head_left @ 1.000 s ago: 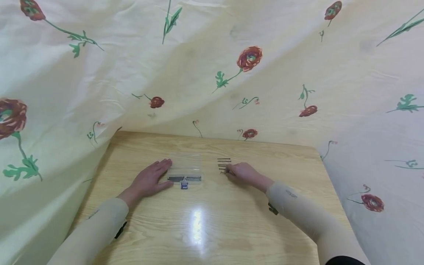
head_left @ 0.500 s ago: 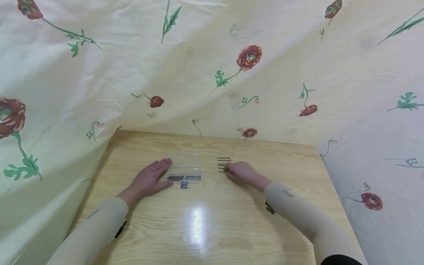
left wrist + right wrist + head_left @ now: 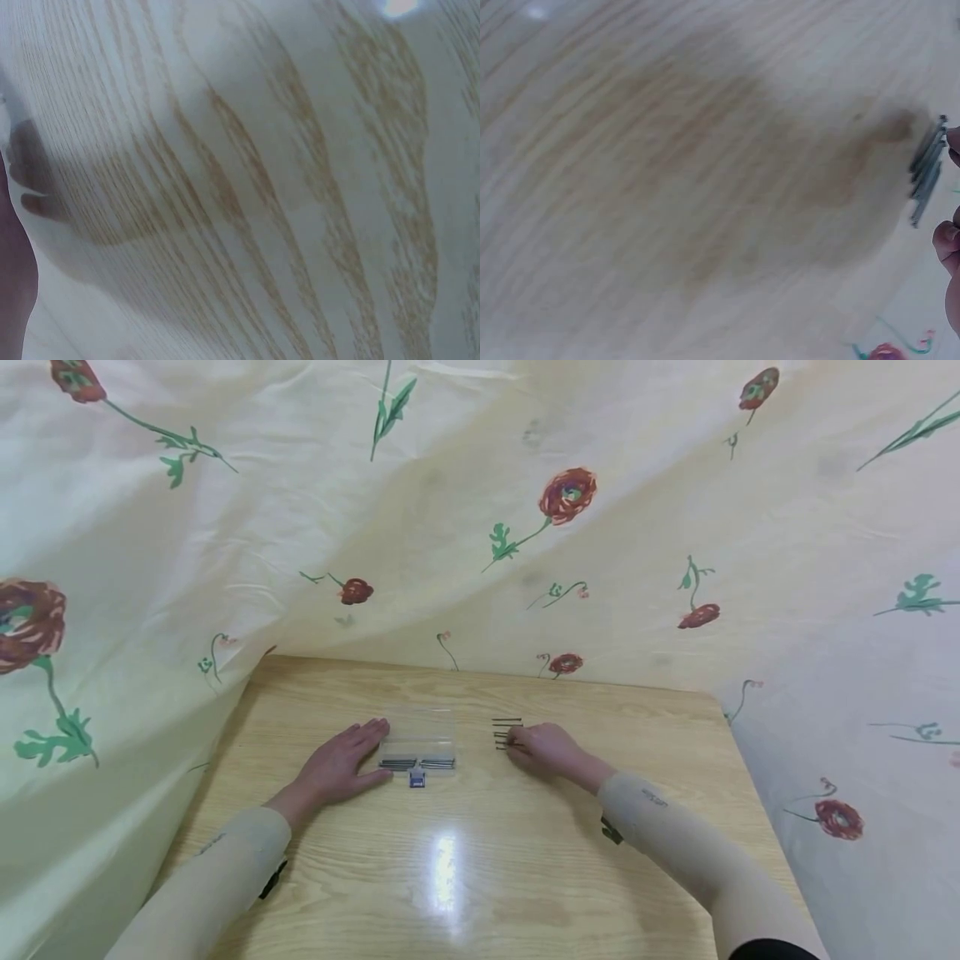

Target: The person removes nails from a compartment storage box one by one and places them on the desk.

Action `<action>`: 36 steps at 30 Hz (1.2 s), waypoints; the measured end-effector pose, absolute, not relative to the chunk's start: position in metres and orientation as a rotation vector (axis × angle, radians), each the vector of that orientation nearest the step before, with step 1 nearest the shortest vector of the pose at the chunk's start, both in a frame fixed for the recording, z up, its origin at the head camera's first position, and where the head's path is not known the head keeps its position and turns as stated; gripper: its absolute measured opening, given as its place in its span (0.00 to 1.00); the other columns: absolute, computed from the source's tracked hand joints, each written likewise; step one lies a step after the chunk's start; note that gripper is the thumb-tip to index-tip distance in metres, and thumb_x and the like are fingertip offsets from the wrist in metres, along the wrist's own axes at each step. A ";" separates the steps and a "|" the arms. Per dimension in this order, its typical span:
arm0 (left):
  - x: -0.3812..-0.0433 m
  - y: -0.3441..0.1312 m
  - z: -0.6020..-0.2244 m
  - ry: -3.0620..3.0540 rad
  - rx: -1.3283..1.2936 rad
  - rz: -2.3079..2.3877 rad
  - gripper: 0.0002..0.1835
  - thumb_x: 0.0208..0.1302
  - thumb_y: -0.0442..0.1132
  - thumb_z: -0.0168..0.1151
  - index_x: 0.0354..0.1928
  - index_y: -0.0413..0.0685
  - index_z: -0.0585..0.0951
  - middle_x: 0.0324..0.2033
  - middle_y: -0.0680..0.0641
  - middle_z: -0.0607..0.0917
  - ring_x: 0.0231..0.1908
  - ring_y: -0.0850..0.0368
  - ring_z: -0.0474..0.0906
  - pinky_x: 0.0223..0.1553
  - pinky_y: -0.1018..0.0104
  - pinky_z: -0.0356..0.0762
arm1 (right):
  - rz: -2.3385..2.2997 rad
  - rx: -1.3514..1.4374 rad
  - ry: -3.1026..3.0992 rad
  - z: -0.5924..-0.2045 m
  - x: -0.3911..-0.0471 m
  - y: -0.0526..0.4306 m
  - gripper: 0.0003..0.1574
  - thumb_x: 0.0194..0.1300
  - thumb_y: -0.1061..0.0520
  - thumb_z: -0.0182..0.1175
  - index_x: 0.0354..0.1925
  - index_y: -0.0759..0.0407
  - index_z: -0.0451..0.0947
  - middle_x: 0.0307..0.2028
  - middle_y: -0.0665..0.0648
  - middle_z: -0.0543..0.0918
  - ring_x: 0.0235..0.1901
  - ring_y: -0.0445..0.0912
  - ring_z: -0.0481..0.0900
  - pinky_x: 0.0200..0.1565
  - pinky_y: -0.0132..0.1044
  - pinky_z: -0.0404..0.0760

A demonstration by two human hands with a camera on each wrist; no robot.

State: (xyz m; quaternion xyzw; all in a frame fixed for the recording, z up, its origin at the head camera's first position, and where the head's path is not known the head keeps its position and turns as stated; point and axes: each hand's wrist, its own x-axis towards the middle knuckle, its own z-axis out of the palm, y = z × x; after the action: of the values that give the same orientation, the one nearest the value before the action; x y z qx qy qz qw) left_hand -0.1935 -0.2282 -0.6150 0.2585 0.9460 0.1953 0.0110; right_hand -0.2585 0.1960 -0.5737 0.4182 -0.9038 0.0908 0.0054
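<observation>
In the head view, a clear plastic box (image 3: 417, 727) with compartments lies on the table. Dark nails (image 3: 397, 763) fill its front row in two groups. A small blue piece (image 3: 417, 778), perhaps a latch, sits at the front. My left hand (image 3: 341, 764) lies flat with fingers spread, fingertips and thumb at the box's left side. To the right of the box, several loose nails (image 3: 506, 720) lie in a rough row. My right hand (image 3: 551, 750) has bent fingers at their right ends. In the right wrist view these nails (image 3: 928, 171) lie beside the fingertips; whether any is pinched is hidden.
The wooden table (image 3: 525, 877) has a bright light reflection near its middle. A flowered cloth (image 3: 420, 527) hangs behind the table and along both sides. Both forearms wear light sleeves with dark wrist cameras.
The right hand has shifted slightly left among the lower loose nails, and the lowest one has moved a little. The left hand and the box stay put.
</observation>
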 end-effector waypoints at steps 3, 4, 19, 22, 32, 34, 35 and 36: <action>-0.193 -0.230 -0.615 2.954 0.809 0.604 0.49 0.73 0.65 0.62 0.84 0.45 0.61 0.82 0.45 0.63 0.81 0.46 0.59 0.83 0.48 0.55 | 0.334 1.321 -2.846 -0.565 -0.259 0.184 0.08 0.74 0.54 0.69 0.46 0.57 0.85 0.39 0.54 0.93 0.32 0.46 0.90 0.37 0.43 0.90; -0.193 -0.230 -0.615 2.954 0.811 0.607 0.49 0.73 0.65 0.63 0.84 0.45 0.61 0.82 0.45 0.63 0.81 0.46 0.59 0.83 0.48 0.55 | 0.352 1.330 -2.853 -0.562 -0.260 0.179 0.09 0.74 0.54 0.69 0.48 0.57 0.85 0.39 0.54 0.93 0.32 0.46 0.89 0.36 0.42 0.89; -0.195 -0.235 -0.619 2.963 0.815 0.603 0.49 0.73 0.67 0.60 0.84 0.45 0.61 0.82 0.45 0.63 0.81 0.45 0.60 0.82 0.47 0.56 | 0.400 1.750 -2.813 -0.542 -0.261 0.067 0.23 0.77 0.50 0.66 0.67 0.50 0.82 0.43 0.51 0.93 0.24 0.39 0.77 0.33 0.32 0.81; -0.196 -0.234 -0.619 2.965 0.821 0.601 0.49 0.74 0.67 0.60 0.84 0.45 0.60 0.82 0.45 0.63 0.81 0.45 0.60 0.82 0.46 0.56 | 0.339 1.796 -2.785 -0.547 -0.264 0.055 0.24 0.77 0.49 0.67 0.67 0.48 0.82 0.34 0.49 0.90 0.24 0.37 0.76 0.32 0.30 0.81; -0.201 -0.232 -0.617 2.956 0.846 0.627 0.48 0.73 0.65 0.62 0.84 0.44 0.61 0.82 0.45 0.63 0.81 0.46 0.59 0.83 0.48 0.56 | 0.319 1.908 -2.735 -0.555 -0.271 0.033 0.19 0.76 0.51 0.68 0.62 0.49 0.86 0.36 0.49 0.92 0.27 0.37 0.82 0.34 0.29 0.82; -0.202 -0.232 -0.617 2.956 0.846 0.626 0.48 0.73 0.65 0.62 0.84 0.44 0.61 0.82 0.45 0.63 0.81 0.46 0.59 0.83 0.48 0.55 | 0.294 1.912 -2.756 -0.555 -0.272 0.029 0.18 0.76 0.51 0.68 0.61 0.49 0.86 0.40 0.50 0.93 0.30 0.38 0.85 0.37 0.28 0.84; -0.202 -0.233 -0.617 2.956 0.846 0.628 0.48 0.73 0.65 0.62 0.84 0.44 0.61 0.82 0.45 0.63 0.81 0.46 0.59 0.83 0.48 0.55 | 0.282 1.914 -2.766 -0.556 -0.272 0.027 0.18 0.76 0.51 0.68 0.61 0.49 0.87 0.43 0.50 0.93 0.32 0.38 0.87 0.39 0.28 0.84; -0.202 -0.233 -0.617 2.955 0.845 0.625 0.48 0.73 0.65 0.62 0.84 0.44 0.61 0.82 0.45 0.63 0.81 0.46 0.59 0.83 0.48 0.55 | 0.264 1.916 -2.776 -0.556 -0.272 0.026 0.17 0.76 0.51 0.67 0.60 0.49 0.87 0.44 0.50 0.93 0.34 0.39 0.88 0.41 0.29 0.85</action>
State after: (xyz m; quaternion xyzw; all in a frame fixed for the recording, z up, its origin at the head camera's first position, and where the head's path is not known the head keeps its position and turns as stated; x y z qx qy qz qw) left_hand -0.2023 -0.2327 -0.6168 0.2694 0.9422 0.1993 0.0027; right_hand -0.2723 0.0256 -0.5560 0.5622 -0.8145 0.0773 -0.1204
